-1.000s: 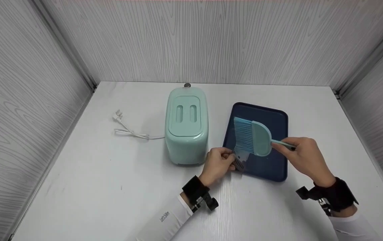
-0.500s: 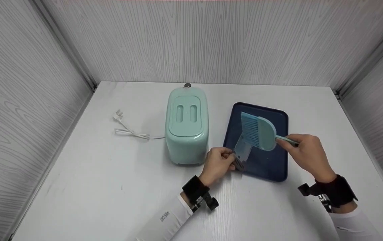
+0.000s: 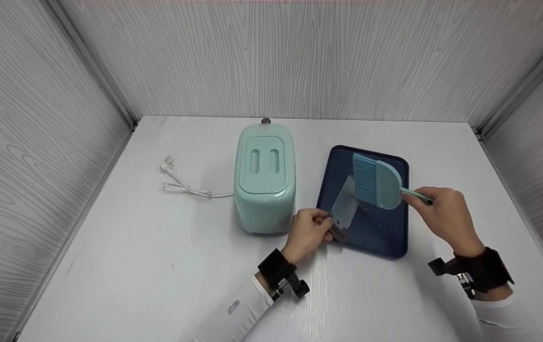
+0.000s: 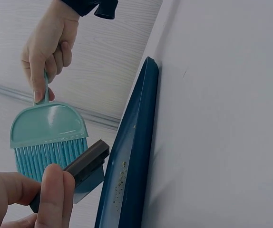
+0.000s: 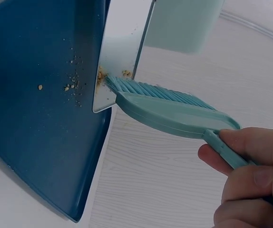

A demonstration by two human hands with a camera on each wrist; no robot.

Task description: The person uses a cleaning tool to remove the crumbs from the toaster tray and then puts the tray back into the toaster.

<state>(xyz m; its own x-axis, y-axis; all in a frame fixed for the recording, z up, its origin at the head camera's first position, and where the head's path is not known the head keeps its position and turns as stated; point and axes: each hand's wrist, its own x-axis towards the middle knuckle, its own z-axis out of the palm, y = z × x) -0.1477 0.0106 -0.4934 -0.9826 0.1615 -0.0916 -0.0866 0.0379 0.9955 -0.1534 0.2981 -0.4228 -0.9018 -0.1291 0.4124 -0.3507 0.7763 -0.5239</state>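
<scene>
My left hand [image 3: 308,232] pinches the dark slotted end of a toaster's crumb tray [image 3: 345,209], a thin metal plate tilted over the dark blue tray [image 3: 379,240]. In my right hand [image 3: 447,219] is the thin handle of a teal hand brush [image 3: 389,185]. Its blue bristles [image 5: 160,91] touch the plate's far end, where brown crumbs [image 5: 127,73] cling. Below, loose crumbs [image 5: 74,78] lie scattered on the blue tray. The left wrist view shows the plate's dark end [image 4: 88,161] between thumb and fingers; the bristles hide part of the plate.
Left of the blue tray stands a mint-green toaster [image 3: 264,209], its lid on top. A white power cord [image 3: 190,191] with a plug lies on the white table [image 3: 133,266] to its left. Grey wood-grain panels [image 3: 300,61] enclose the table on its back and sides.
The brush has moved right and toward the back along the crumb tray, uncovering more of the plate. My left hand stays in place with the crumb tray.
</scene>
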